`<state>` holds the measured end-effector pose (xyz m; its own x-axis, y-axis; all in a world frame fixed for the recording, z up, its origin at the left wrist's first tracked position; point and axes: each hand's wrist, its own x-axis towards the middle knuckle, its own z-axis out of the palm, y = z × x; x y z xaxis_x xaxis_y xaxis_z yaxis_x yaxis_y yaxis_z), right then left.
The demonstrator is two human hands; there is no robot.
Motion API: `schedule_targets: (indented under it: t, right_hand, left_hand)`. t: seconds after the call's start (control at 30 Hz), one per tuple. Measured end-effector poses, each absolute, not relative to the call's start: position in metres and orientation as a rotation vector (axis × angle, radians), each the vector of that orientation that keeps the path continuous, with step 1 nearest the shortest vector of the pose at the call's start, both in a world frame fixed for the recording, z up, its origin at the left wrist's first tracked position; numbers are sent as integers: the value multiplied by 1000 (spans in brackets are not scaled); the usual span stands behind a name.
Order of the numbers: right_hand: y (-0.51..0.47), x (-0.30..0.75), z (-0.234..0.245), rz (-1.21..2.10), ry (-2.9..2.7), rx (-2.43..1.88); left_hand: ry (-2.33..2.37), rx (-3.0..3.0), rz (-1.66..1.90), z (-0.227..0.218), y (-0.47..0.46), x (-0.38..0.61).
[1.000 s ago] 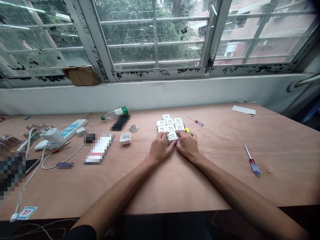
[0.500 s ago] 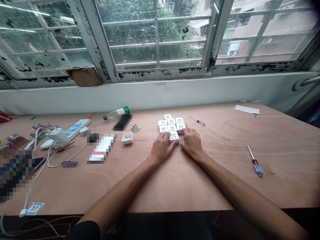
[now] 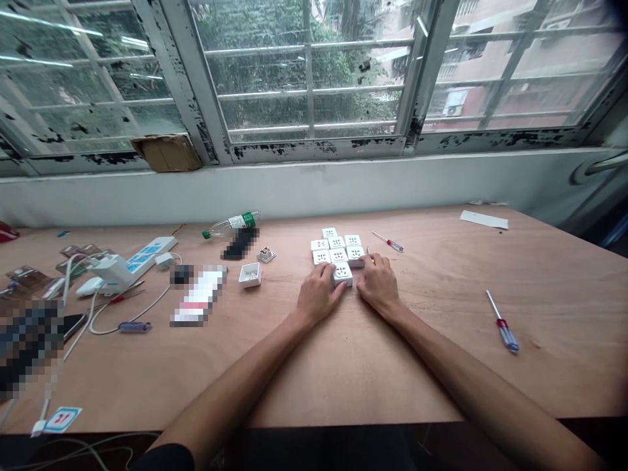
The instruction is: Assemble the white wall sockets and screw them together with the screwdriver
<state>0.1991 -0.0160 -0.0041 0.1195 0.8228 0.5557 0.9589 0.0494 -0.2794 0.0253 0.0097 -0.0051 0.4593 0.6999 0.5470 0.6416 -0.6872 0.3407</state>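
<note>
Several white socket cubes (image 3: 336, 246) sit packed together mid-table. One more cube, the front socket cube (image 3: 342, 272), stands just below them. My left hand (image 3: 318, 296) is curled against its left side, fingertips touching it. My right hand (image 3: 378, 285) is curled at its right side, fingers reaching the cube's edge and the cube behind it. That hand lies over a yellow-handled screwdriver (image 3: 368, 251); only its thin shaft and a speck of yellow show past the knuckles.
A red-handled screwdriver (image 3: 389, 242) lies behind the cubes and a red-and-blue one (image 3: 502, 323) at the right. On the left are an open white socket shell (image 3: 250, 275), a plastic bottle (image 3: 232, 224), a power strip (image 3: 135, 257) and cables. A paper slip (image 3: 483, 220) lies far right.
My right hand has slid forward over the yellow handle, which showed clearly a second ago. Both hands stay at the front cube. The view has shifted slightly.
</note>
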Motion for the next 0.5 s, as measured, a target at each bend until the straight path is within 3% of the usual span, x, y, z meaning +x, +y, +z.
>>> schedule_targets:
  t: [0.5]
  right_hand:
    - [-18,207,6,-76,-1891,-1506]
  left_hand:
    - [1178,2595,1052,-5,11,25]
